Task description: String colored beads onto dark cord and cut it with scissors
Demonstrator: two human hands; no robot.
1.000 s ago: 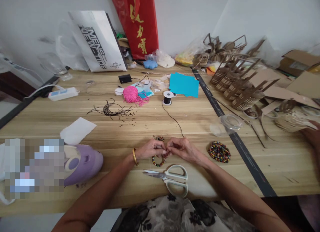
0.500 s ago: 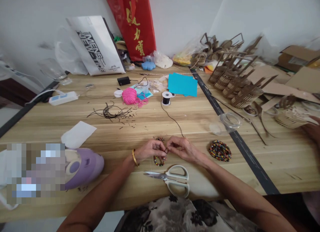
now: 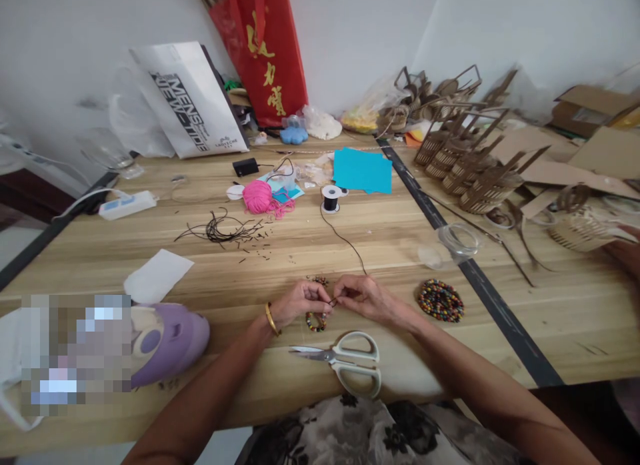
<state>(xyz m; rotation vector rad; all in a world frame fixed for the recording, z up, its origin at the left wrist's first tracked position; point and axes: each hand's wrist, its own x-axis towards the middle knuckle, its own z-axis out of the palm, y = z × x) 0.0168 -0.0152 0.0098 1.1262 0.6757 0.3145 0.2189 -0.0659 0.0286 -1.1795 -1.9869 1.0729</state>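
My left hand (image 3: 306, 301) and my right hand (image 3: 364, 297) meet over the table, fingertips pinched close together. Between them runs a thin black cord (image 3: 345, 238) that leads back to a white spool (image 3: 331, 199). A small strand of multicoloured beads (image 3: 316, 322) hangs or lies just under my left fingers, partly hidden by them. Beyond my left hand lie several loose beads (image 3: 320, 280). Scissors with pale handles (image 3: 336, 359) rest in front of my hands, blades pointing left. To the right sits a coiled pile of bead strands (image 3: 441, 301).
Black cord cuttings (image 3: 220, 230), a pink yarn ball (image 3: 258, 197) and blue sheets (image 3: 363, 171) lie farther back. A purple-and-white device (image 3: 175, 338) stands left. Small woven baskets (image 3: 480, 185) crowd the right, where another person's hand (image 3: 623, 251) holds one.
My fingertips shift slightly at the cord, both hands staying pinched together. The camera view has tilted a little; the scissors and bead pile stay in place.
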